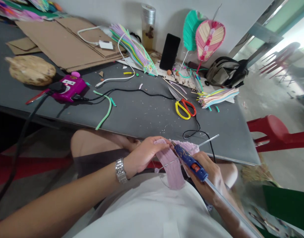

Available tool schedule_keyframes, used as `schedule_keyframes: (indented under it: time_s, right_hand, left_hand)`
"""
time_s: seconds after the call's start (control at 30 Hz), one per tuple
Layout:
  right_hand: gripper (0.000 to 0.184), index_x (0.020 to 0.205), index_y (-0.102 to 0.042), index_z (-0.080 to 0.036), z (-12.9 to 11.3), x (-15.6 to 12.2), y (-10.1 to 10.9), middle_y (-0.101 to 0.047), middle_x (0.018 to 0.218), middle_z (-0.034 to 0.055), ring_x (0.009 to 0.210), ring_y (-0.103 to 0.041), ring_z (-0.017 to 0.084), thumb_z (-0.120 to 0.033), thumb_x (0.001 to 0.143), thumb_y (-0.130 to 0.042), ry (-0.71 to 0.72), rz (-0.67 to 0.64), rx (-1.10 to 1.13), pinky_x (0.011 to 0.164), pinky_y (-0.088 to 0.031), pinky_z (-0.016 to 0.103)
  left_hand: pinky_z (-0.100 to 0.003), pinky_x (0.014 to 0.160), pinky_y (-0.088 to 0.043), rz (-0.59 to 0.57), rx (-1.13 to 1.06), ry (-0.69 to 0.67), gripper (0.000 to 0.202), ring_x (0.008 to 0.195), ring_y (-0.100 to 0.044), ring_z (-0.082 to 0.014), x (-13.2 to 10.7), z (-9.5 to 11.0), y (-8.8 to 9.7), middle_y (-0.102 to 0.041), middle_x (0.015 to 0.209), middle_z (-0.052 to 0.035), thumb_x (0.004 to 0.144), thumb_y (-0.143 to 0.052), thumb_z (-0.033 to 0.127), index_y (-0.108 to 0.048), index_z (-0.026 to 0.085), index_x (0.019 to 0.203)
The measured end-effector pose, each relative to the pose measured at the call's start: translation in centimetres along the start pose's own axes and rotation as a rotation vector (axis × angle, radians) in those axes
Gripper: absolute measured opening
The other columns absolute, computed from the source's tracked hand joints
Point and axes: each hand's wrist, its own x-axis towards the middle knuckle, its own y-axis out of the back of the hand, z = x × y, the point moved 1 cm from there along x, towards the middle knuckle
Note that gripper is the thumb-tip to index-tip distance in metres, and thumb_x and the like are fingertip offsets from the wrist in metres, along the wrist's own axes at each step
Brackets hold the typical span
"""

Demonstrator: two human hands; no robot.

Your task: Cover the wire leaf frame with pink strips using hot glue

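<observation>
My left hand [145, 154], a silver watch [121, 170] on its wrist, is closed on the top edge of a pink piece made of straws [172, 168] held over my lap. My right hand [210, 180] grips a blue hot glue gun [190, 162], its nozzle touching the top of the pink piece. A clear glue stick [226, 202] runs out of the gun's back, and a thin metal wire [208, 140] sticks out from the piece towards the right.
The grey table [142, 112] carries yellow-and-red scissors [184, 107], a magenta power strip [68, 87], straw bundles [134, 48] [218, 96], cardboard [65, 43], a black phone [169, 52], finished straw leaves [208, 37], a jar [148, 26] and a grey bag [225, 72]. A red stool [276, 130] stands right.
</observation>
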Motion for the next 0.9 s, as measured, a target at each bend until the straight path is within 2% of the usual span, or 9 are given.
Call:
schedule_keyframes:
  time_s: [0.17, 0.33, 0.5, 0.77, 0.9]
  right_hand:
    - [0.015, 0.106, -0.061, -0.023, -0.2, 0.12, 0.14, -0.064, 0.094, 0.0047, 0.077, -0.066, 0.018, -0.019, 0.091, -0.061, 0.014, -0.003, -0.004, 0.062, -0.052, 0.029]
    - [0.008, 0.1, -0.06, -0.021, -0.43, 0.3, 0.44, -0.063, 0.09, 0.0041, 0.075, -0.065, 0.018, -0.02, 0.092, -0.06, -0.009, -0.024, -0.001, 0.064, -0.053, 0.029]
    - [0.017, 0.106, -0.059, -0.023, -0.46, 0.32, 0.62, -0.065, 0.098, 0.0059, 0.082, -0.066, 0.02, -0.016, 0.091, -0.06, -0.001, -0.061, 0.019, 0.067, -0.053, 0.03]
    - [0.012, 0.099, -0.056, -0.023, -0.46, 0.1, 0.64, -0.062, 0.092, 0.0035, 0.074, -0.063, 0.017, -0.015, 0.091, -0.058, 0.021, -0.044, -0.003, 0.062, -0.049, 0.027]
    - [0.015, 0.102, -0.057, -0.024, -0.42, -0.02, 0.62, -0.062, 0.092, 0.0028, 0.073, -0.063, 0.017, -0.014, 0.091, -0.057, 0.008, -0.049, -0.02, 0.061, -0.048, 0.027]
  left_hand:
    - [-0.024, 0.057, -0.041, -0.021, -0.001, -0.003, 0.028, 0.059, -0.055, -0.0118, 0.05, -0.19, 0.05, -0.067, 0.07, -0.0017, 0.07, -0.084, 0.035, -0.074, 0.014, 0.086]
    - [-0.024, 0.057, -0.042, -0.041, -0.018, 0.018, 0.027, 0.059, -0.055, -0.0118, 0.01, -0.29, -0.07, -0.067, 0.07, -0.0015, 0.07, -0.084, 0.035, -0.074, 0.014, 0.085]
    - [-0.024, 0.057, -0.044, -0.031, -0.037, 0.032, 0.025, 0.059, -0.056, -0.0121, -0.02, -0.27, -0.24, -0.066, 0.07, -0.0006, 0.07, -0.084, 0.034, -0.071, 0.015, 0.08]
    - [-0.024, 0.051, -0.044, -0.022, -0.033, 0.052, 0.036, 0.059, -0.058, -0.0139, -0.05, -0.31, -0.2, -0.063, 0.067, 0.0001, 0.065, -0.087, 0.039, -0.063, 0.017, 0.08]
    - [-0.024, 0.055, -0.046, -0.011, -0.027, 0.036, 0.038, 0.061, -0.059, -0.0135, -0.18, -0.16, -0.31, -0.063, 0.068, 0.0001, 0.063, -0.088, 0.039, -0.062, 0.016, 0.08]
